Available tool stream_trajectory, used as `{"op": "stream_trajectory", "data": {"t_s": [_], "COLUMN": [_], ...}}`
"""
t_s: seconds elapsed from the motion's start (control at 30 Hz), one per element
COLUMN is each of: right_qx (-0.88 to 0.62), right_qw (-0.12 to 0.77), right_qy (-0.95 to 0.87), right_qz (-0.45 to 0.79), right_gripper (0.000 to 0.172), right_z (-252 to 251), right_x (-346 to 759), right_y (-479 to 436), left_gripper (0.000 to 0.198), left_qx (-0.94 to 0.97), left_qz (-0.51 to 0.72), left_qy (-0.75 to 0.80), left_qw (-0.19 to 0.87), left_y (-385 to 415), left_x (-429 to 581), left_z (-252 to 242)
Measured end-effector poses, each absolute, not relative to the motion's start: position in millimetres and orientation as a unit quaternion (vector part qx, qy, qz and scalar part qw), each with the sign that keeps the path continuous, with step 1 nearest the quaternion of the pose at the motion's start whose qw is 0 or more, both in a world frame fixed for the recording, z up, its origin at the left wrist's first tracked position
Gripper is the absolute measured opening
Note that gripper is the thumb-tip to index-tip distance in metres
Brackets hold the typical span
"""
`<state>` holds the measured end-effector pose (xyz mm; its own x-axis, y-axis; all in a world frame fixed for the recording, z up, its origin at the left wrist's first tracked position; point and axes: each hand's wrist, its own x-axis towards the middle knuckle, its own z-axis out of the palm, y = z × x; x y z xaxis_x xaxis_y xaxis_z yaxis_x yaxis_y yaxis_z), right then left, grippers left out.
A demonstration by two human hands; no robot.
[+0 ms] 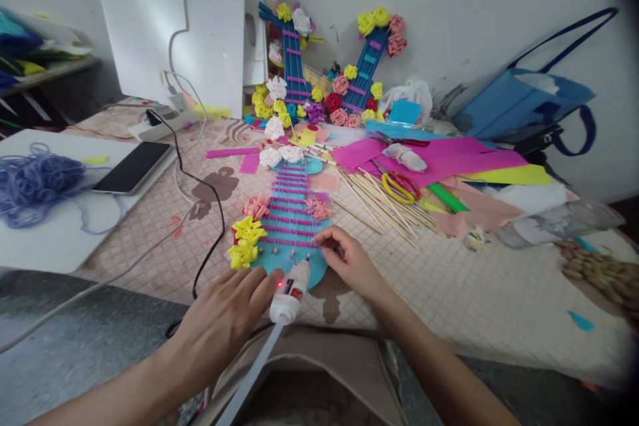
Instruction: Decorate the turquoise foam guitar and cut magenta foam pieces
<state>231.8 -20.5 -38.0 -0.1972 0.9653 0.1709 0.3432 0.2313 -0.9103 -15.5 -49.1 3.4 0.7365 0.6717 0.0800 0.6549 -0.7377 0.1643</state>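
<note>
A blue guitar-shaped craft piece (292, 213) lies on the table, crossed by pink strips and edged with yellow, pink and white paper flowers. My left hand (224, 319) lies over a white hot glue gun (292, 289) whose red light glows, its nozzle pointing at the blue shape's lower end. The left fingers rest flat along the gun's left side. My right hand (347, 259) pinches something small at the right edge of the blue shape, fingers pressed together.
Bamboo skewers (384, 203), yellow-handled scissors (397, 186) and coloured paper sheets (434, 156) lie to the right. Two finished flowered pieces (324, 73) lean on the wall. A phone (132, 166), purple yarn (34, 183), a power strip with cables (160, 123) and a blue bag (524, 103) surround the work.
</note>
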Motion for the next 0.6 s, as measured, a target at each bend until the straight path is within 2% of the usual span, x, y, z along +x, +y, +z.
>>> {"op": "stream_trajectory", "data": {"t_s": [0.33, 0.6], "right_qx": [-0.487, -0.485], "right_qw": [0.406, 0.408], "right_qy": [-0.672, -0.668], "right_qz": [0.383, 0.39], "right_gripper": [0.025, 0.023], "right_z": [-39.3, -39.8], "right_x": [231.5, 232.3], "right_y": [-20.3, -20.7], "left_gripper": [0.032, 0.023], "left_qx": [0.923, 0.904], "left_qz": [0.086, 0.188], "left_qy": [0.366, 0.366], "left_qw": [0.08, 0.11], "left_y": [-50.0, -44.0], "left_x": [-20.3, -24.7], "left_z": [3.8, 11.1]}}
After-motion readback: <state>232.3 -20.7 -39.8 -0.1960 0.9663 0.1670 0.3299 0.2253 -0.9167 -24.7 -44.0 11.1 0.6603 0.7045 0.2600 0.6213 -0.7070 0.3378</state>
